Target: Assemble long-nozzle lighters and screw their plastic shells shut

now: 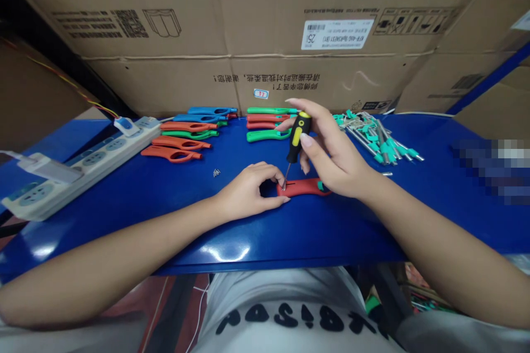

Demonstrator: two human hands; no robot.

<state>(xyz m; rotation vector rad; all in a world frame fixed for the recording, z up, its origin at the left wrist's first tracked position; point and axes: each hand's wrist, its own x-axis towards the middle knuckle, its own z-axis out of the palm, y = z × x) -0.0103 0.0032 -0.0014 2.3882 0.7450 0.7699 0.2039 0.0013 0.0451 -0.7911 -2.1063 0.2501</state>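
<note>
A red plastic tool handle (304, 187) lies flat on the blue table (290, 226) in front of me. My left hand (248, 190) pinches its left end, fingers curled. My right hand (331, 151) grips a small black and yellow screwdriver (296, 140), held nearly upright. The screwdriver's tip touches the handle's left end, just beside my left fingertips.
Rows of orange, green and blue handles (186, 135) and more handles (267, 121) lie at the back. A heap of metal pieces with teal parts (376, 135) sits back right. A white power strip (78, 168) lies left. A small screw (216, 172) lies loose. Cardboard boxes (248, 27) wall the rear.
</note>
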